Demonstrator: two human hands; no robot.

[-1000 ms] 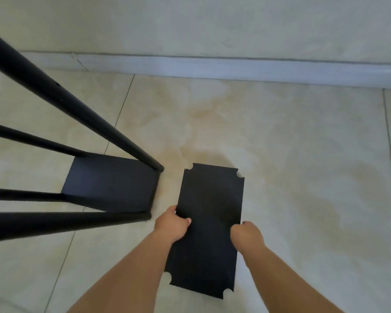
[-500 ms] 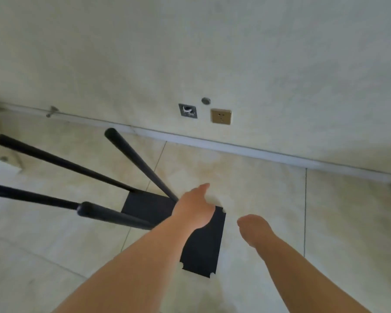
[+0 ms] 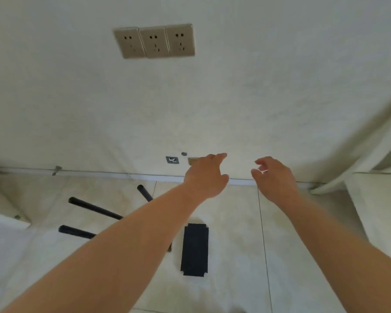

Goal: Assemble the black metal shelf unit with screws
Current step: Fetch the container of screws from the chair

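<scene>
Black shelf panel (image 3: pixel 194 249) below both raised hands

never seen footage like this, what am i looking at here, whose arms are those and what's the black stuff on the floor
There is one picture, taken by a wide-angle camera worn on a person's head, so it looks out and down along their own two bare arms. There is no machine here. The left hand and the right hand are both raised in front of the wall, fingers loose, and neither holds anything.

On the tiled floor lies a flat black shelf panel with notched corners. To its left is the partly built shelf frame, of which only some black metal poles show; the left arm hides the rest.

On the wall are three sockets higher up and a few small plates just above the baseboard. A pale curtain hangs at the right. No screws are visible.
</scene>
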